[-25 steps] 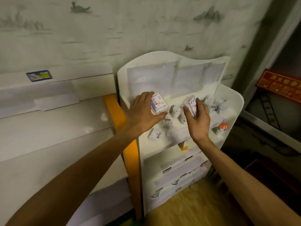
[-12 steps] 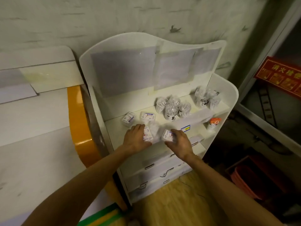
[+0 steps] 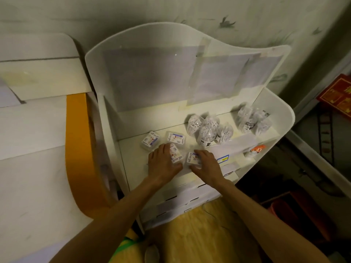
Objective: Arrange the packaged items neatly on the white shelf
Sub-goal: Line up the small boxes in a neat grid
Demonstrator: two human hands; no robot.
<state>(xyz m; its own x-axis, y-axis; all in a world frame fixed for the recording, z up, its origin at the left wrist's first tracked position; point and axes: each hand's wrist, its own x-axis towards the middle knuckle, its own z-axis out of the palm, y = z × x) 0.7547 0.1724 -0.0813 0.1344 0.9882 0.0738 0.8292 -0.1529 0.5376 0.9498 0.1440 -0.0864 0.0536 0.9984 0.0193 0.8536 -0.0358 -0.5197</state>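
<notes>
On the top level of the white shelf point(image 3: 131, 160) lie small clear boxes with white, blue and red labels. My left hand point(image 3: 163, 164) holds one box point(image 3: 175, 153) down on the shelf surface near its front. My right hand point(image 3: 207, 165) holds a second box point(image 3: 192, 158) right beside it. Two more boxes lie further back, one at the left point(image 3: 150, 140) and one to its right point(image 3: 176, 138). Clear bags of white pieces point(image 3: 208, 130) stand in a cluster at the middle right.
A second cluster of clear bags point(image 3: 251, 120) stands at the shelf's far right. An orange-capped small item point(image 3: 255, 150) lies on the lower step. A white and orange counter point(image 3: 76, 145) flanks the shelf's left. A wall rises behind, and yellow floor point(image 3: 199, 234) lies below.
Both hands came down from chest height with a box each and now rest them side by side on the shelf's front. The view has tilted down and moved closer.
</notes>
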